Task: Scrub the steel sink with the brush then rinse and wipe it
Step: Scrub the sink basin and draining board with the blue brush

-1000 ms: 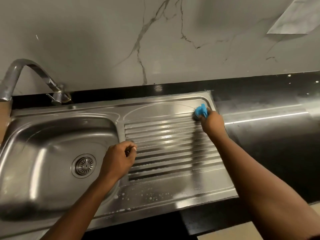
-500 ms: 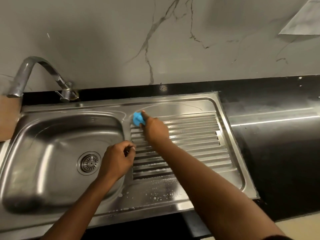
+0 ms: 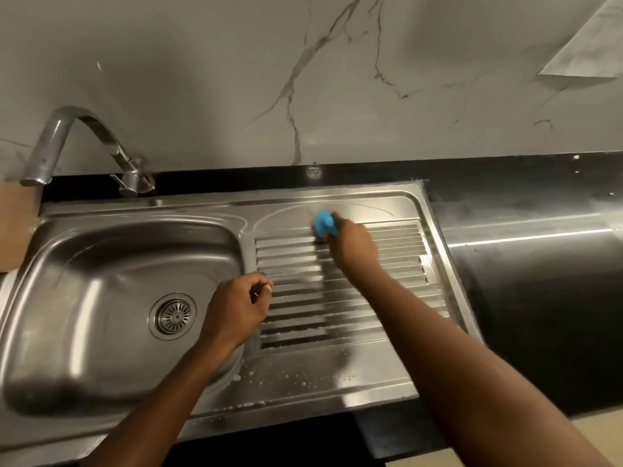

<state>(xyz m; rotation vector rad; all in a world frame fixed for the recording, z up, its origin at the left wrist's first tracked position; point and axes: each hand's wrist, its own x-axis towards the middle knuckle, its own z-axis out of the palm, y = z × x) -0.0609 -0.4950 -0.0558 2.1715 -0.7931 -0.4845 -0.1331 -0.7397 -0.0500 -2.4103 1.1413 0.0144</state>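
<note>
The steel sink (image 3: 337, 392) has a basin with a round drain (image 3: 174, 316) on the left and a ribbed drainboard (image 3: 397, 261) on the right. My right hand (image 3: 352, 252) grips a blue brush (image 3: 324, 224) and presses it on the drainboard's top ribs, near the middle. My left hand (image 3: 236, 308) rests on the ridge between basin and drainboard. Its fingers are curled, and I see nothing plainly held in them. Soap suds and droplets lie along the sink's front rim.
A curved steel tap (image 3: 84, 143) stands at the back left, its spout over the basin's left end. A black countertop (image 3: 539, 291) runs to the right of the sink. A marble-patterned wall (image 3: 303, 79) rises behind. A brown board (image 3: 13, 227) sits at the far left.
My right hand swept the brush from the drainboard's far right corner to its left end, then back rightward to the middle of the top ribs. My left hand stayed put.
</note>
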